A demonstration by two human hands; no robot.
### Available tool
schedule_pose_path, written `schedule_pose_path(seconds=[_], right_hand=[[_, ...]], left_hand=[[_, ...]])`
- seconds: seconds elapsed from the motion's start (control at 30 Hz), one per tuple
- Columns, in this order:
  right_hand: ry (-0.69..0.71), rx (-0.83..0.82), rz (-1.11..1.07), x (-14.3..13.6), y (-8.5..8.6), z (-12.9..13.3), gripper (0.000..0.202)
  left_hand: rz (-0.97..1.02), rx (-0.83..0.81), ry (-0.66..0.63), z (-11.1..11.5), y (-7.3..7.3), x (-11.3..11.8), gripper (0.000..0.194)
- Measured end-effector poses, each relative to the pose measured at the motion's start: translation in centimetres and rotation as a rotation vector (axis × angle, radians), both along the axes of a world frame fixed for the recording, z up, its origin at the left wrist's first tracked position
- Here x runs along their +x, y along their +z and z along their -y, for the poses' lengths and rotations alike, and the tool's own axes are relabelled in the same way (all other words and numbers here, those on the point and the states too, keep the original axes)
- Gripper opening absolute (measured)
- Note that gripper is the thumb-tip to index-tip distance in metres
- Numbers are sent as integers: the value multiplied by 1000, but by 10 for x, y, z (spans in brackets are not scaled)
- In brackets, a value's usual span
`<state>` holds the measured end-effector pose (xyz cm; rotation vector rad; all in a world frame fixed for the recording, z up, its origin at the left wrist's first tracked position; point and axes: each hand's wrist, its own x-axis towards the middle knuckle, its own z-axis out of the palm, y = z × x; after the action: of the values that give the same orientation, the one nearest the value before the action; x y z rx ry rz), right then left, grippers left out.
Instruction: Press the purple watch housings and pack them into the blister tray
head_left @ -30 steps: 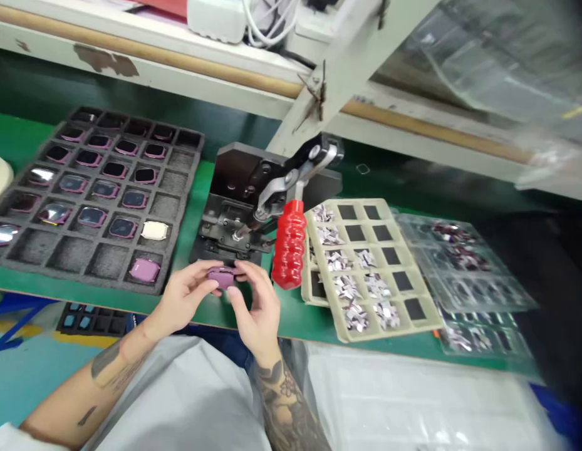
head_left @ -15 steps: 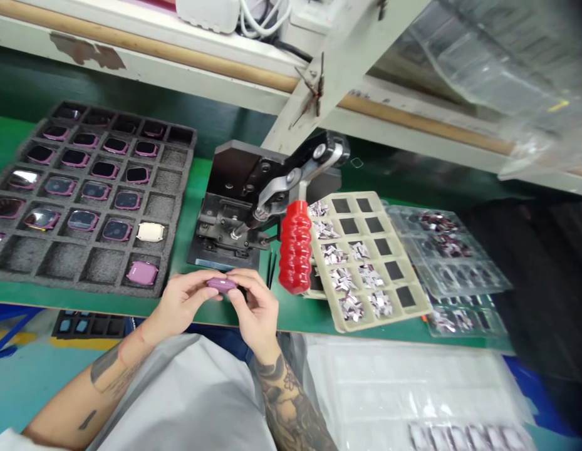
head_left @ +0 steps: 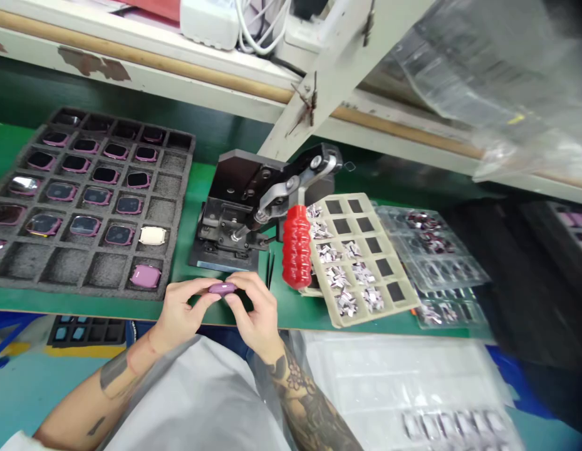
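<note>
A small purple watch case is held edge-on between both hands, just above the front edge of the green bench. My left hand pinches its left end between thumb and fingers. The right end sits between the thumb and fingers of my right hand. Right behind the hands stands a black toggle press with a red ribbed handle. To the left lies a grey foam tray with several purple watches in its pockets, a cream watch case and a purple case lying face down.
Right of the press, a beige compartment tray holds many small silvery parts. Beyond it are stacked clear plastic trays. Tweezers lie beside the press. A white slanted beam and shelf edge cross overhead. Clear trays sit low at right.
Both hands stay on the purple watch case, which looks slightly turned and a little lower in view. The camera view has shifted slightly; the trays and press look unmoved.
</note>
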<state>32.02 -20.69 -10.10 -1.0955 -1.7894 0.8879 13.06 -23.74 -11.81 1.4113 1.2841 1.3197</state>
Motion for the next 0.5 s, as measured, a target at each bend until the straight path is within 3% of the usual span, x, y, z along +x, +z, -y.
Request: schedule_pose_path(seconds=[0.27,0.37,0.5], right_hand=[[-71,125,63,-12,-3,2,10],[-105,287,176,-1,20,-11,9],[-424,764,76,15,60,-56,52]], left_hand=[[175,-148,-110,-4,2,-5,15],[304,-206,-98,-6,2,-3,21],[406,-278,-34,-9,-2,1,38]])
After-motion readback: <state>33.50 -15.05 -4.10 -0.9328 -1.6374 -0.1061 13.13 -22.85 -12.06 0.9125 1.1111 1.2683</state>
